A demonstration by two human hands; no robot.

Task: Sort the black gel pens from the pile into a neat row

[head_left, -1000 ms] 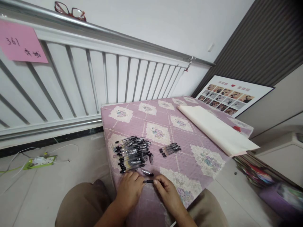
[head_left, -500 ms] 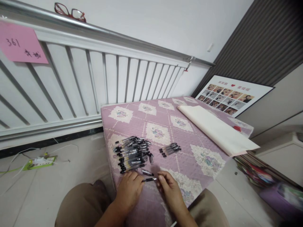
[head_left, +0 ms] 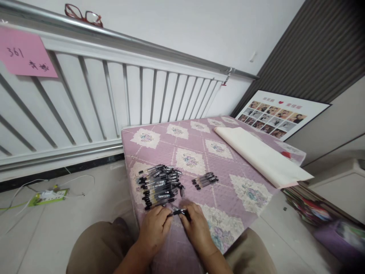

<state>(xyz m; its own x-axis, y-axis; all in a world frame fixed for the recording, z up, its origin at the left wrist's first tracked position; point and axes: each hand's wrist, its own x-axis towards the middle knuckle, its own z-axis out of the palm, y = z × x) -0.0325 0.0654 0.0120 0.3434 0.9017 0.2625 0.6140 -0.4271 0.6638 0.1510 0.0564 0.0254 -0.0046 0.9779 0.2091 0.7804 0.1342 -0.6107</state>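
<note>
My left hand [head_left: 155, 228] is closed around the rear of a black gel pen [head_left: 177, 212], which points to the right just above the bedding. At the pen's other end my right hand [head_left: 198, 228] pinches a dark pen cap [head_left: 186, 214] with thumb and fingers. The cap meets the pen's front end, though blur hides how far it is on. Beyond my left hand lies a heap of clear-barrelled black pens [head_left: 159, 184]. A loose cap [head_left: 181, 190] rests at the heap's right side. Several pens [head_left: 204, 180] lie in a neat row farther right.
Purple patterned cloth [head_left: 188, 139] covers the surface. A folded cream sheet [head_left: 256, 152] lies at the right, near a photo board [head_left: 273, 114]. A white radiator [head_left: 114, 91] stands behind, with glasses [head_left: 84, 16] above it. A power strip [head_left: 48, 196] is on the floor.
My right hand has moved left and closed in on the pen's front end, where the bare tip showed before. The cap lying beside the pen is no longer plainly visible there.
</note>
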